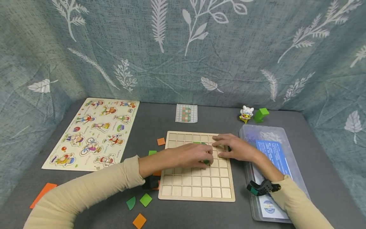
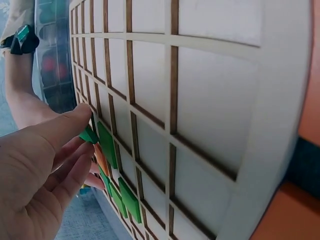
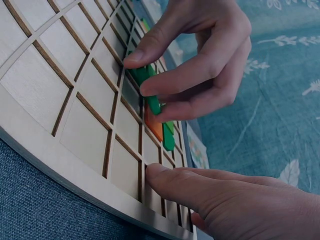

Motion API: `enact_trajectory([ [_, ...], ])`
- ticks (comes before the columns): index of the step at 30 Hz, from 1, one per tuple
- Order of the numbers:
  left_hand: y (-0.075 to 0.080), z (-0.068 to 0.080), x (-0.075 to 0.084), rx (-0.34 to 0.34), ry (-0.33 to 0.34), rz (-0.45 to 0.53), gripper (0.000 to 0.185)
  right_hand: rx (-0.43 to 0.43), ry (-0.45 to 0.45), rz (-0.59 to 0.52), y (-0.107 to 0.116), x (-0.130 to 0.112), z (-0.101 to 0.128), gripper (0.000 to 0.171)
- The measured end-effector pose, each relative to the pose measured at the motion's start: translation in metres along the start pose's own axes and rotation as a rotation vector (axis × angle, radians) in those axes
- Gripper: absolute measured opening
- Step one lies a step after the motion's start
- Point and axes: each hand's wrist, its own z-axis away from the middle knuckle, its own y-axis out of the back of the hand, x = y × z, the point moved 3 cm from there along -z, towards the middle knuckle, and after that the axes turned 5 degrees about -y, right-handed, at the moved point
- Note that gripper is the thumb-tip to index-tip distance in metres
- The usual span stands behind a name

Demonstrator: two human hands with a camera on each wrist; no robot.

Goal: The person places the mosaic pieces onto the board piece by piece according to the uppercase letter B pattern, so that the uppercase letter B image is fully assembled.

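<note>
A wooden grid board (image 1: 197, 184) lies in the middle of the grey table. My left hand (image 1: 207, 159) reaches across it and pinches a small green tile (image 1: 206, 162) between thumb and fingers, just over a cell in the upper middle. In the left wrist view the green tile (image 2: 89, 134) sits at my fingertips beside green tiles (image 2: 129, 200) and an orange tile (image 2: 100, 157) set in the board (image 2: 210, 100). My right hand (image 1: 221, 147) lies flat on the board's upper right part, its fingers (image 3: 200, 187) straight on the wood (image 3: 50, 85).
A picture peg puzzle (image 1: 94, 133) lies at the left. A pattern card (image 1: 186, 113) is behind the board. A clear plastic box (image 1: 297, 178) stands at the right, with a toy figure (image 1: 246, 114) and a green block (image 1: 261, 114) behind it. Loose tiles (image 1: 145, 199) lie by the board's left and front.
</note>
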Motion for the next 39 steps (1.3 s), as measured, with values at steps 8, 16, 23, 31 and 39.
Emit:
enact_trajectory([
  [8,-0.004,0.000,-0.001,-0.035,0.015,-0.027,0.009,-0.013,-0.017,-0.008,0.000,0.000,0.001,0.038],
  [16,-0.004,0.000,-0.002,-0.038,0.073,-0.022,0.011,-0.013,-0.016,-0.009,0.001,-0.001,0.001,0.038],
  [23,-0.006,0.003,-0.001,0.012,0.047,-0.064,0.013,0.009,0.001,0.006,-0.001,0.000,0.001,0.037],
  [31,-0.008,0.003,-0.001,0.027,0.040,-0.109,0.015,0.003,-0.014,0.013,0.000,-0.001,0.001,0.038],
  [39,-0.007,0.024,0.007,0.055,0.045,-0.133,0.010,-0.008,-0.015,0.007,-0.001,0.000,0.000,0.039],
])
